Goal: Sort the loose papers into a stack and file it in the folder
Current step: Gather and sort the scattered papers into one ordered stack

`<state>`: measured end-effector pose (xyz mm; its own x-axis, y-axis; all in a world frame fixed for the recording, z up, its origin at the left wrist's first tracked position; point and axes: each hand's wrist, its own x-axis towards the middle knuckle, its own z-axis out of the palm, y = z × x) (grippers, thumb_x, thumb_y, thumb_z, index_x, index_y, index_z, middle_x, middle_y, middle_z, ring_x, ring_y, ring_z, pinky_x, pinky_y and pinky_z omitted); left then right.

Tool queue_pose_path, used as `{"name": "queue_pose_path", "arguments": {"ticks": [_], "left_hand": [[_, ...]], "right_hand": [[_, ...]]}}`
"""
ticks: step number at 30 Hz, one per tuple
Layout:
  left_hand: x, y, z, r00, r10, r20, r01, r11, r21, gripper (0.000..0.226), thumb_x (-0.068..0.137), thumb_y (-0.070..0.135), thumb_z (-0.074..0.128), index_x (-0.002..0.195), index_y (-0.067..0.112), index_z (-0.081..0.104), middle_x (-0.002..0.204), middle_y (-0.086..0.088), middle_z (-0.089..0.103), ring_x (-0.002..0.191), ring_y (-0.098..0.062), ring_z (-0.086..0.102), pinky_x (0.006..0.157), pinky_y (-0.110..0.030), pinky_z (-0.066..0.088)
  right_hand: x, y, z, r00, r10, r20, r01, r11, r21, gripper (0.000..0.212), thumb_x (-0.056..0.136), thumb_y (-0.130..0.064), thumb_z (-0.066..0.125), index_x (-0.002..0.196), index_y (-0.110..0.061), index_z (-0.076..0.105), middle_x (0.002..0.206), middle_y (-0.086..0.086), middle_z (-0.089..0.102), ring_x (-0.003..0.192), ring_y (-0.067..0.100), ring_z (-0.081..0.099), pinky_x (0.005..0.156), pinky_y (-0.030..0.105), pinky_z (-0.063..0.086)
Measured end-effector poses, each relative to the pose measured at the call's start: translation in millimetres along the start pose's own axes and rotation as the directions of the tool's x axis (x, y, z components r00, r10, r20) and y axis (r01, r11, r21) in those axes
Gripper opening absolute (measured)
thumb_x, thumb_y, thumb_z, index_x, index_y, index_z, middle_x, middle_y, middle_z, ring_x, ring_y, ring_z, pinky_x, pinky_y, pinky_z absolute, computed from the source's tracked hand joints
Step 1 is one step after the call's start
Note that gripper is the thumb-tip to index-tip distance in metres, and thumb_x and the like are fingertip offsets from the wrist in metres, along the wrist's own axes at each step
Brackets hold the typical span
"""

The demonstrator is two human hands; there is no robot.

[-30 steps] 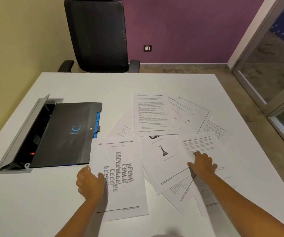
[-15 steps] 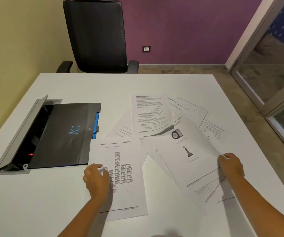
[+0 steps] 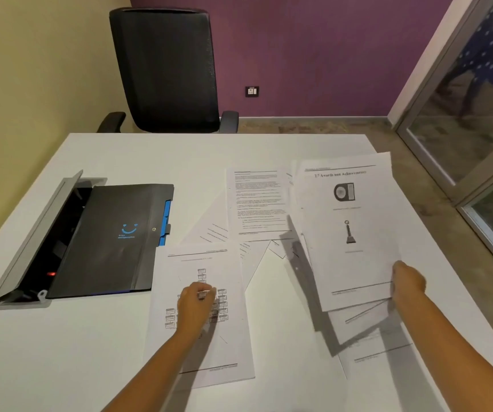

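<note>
Purple wall (image 3: pixel 313 55), blk chair (image 3: pixel 168 69), white table (image 3: pixel 150 156)

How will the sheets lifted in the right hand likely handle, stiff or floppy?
Probably floppy: the right hand pinches the lifted sheets at one bottom corner only. Their lower edges already fan apart, so they may slip out of line. They look light.

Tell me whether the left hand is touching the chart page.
Touching. The head view shows the left hand resting flat on the chart page, fingers covering part of the printed boxes, with no gap visible.
</note>
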<state>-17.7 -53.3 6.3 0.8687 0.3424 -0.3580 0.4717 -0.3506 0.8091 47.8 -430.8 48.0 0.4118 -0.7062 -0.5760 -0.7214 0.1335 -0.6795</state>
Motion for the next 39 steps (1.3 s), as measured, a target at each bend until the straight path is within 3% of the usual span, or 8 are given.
{"name": "queue_pose_path", "arguments": {"ticks": [3,9,12,16,23,26,30,39], "left_hand": [[-7.8,16.6,4.7,0.982,0.014,0.188,0.004,0.995,-0.095,0.021,0.091,0.029,0.054,0.104,0.013,0.057,0.115,-0.007,0.06,0.111,-0.025,0.056,0.094,-0.039,0.046],[-19.0,43.7,4.6,0.82,0.158,0.551,0.158,0.861,-0.483,0.075,0.06,0.069,0.065,0.12,0.025,0.052,0.115,0.006,0.067,0.102,-0.016,0.064,0.087,-0.036,0.053],[-13.4,45.0,3.2,0.842,0.122,0.525,0.239,0.789,-0.566,0.035,0.081,0.037,0.063,0.113,0.029,0.054,0.128,0.001,0.06,0.115,-0.018,0.057,0.1,-0.04,0.045],[-2.6,41.9,-1.4,0.933,0.03,0.357,0.16,0.857,-0.49,0.042,0.086,0.016,0.061,0.127,0.017,0.05,0.133,-0.009,0.056,0.119,-0.025,0.054,0.108,-0.045,0.038],[3.9,67.5,-13.6,0.949,0.143,0.282,-0.035,0.934,-0.355,0.029,0.091,0.01,0.053,0.119,0.017,0.056,0.113,-0.001,0.062,0.102,-0.018,0.056,0.083,-0.025,0.044],[2.5,84.3,-14.1,0.915,0.256,0.313,-0.155,0.937,-0.313,0.031,0.089,0.002,0.05,0.087,0.03,0.065,0.092,0.008,0.067,0.09,-0.011,0.06,0.075,-0.021,0.046],[1.1,102.3,-10.6,0.917,0.306,0.256,-0.207,0.913,-0.351,0.031,0.089,0.008,0.055,0.086,0.038,0.058,0.09,0.014,0.064,0.087,0.001,0.057,0.071,-0.015,0.044],[3.2,105.8,-17.2,0.892,0.36,0.274,-0.238,0.888,-0.393,0.036,0.084,0.005,0.062,0.102,0.037,0.057,0.1,0.017,0.066,0.089,0.005,0.066,0.07,-0.009,0.051]], "right_hand": [[-15.9,7.5,22.0,0.989,-0.004,0.147,-0.001,0.999,0.038,0.012,0.09,-0.01,0.044,0.089,-0.003,0.054,0.082,0.011,0.054,0.082,0.027,0.054,0.076,0.036,0.048],[-60.3,20.6,58.9,0.945,0.024,0.327,-0.014,0.999,-0.032,0.021,0.088,-0.007,0.043,0.069,-0.007,0.051,0.068,0.01,0.053,0.058,0.021,0.049,0.05,0.026,0.039],[-77.4,27.4,69.2,0.912,-0.089,0.4,0.115,0.993,-0.039,0.024,0.089,-0.006,0.039,0.07,-0.011,0.052,0.07,0.007,0.053,0.059,0.019,0.048,0.048,0.024,0.036],[-94.3,32.8,71.5,0.826,-0.336,0.452,0.335,0.938,0.085,0.023,0.09,-0.007,0.044,0.076,-0.02,0.056,0.071,-0.002,0.053,0.06,0.011,0.045,0.048,0.021,0.035],[-92.4,7.2,56.4,0.472,-0.545,0.693,0.655,0.743,0.139,0.042,0.085,0.002,0.06,0.106,-0.033,0.054,0.107,-0.007,0.068,0.098,0.007,0.066,0.085,0.022,0.053],[-94.6,-9.3,54.9,0.537,-0.592,0.601,0.642,0.749,0.165,0.029,0.08,-0.007,0.07,0.089,-0.032,0.06,0.093,-0.016,0.067,0.09,0.006,0.065,0.082,0.026,0.05],[-99.7,-20.3,56.6,0.582,-0.625,0.52,0.603,0.761,0.24,0.022,0.078,-0.017,0.074,0.092,-0.028,0.061,0.088,-0.015,0.071,0.09,0.007,0.067,0.084,0.027,0.049],[-106.7,-30.3,43.8,0.458,-0.675,0.579,0.629,0.706,0.326,0.037,0.078,-0.009,0.072,0.091,-0.043,0.069,0.092,-0.019,0.073,0.087,-0.003,0.068,0.067,0.008,0.051]]}}
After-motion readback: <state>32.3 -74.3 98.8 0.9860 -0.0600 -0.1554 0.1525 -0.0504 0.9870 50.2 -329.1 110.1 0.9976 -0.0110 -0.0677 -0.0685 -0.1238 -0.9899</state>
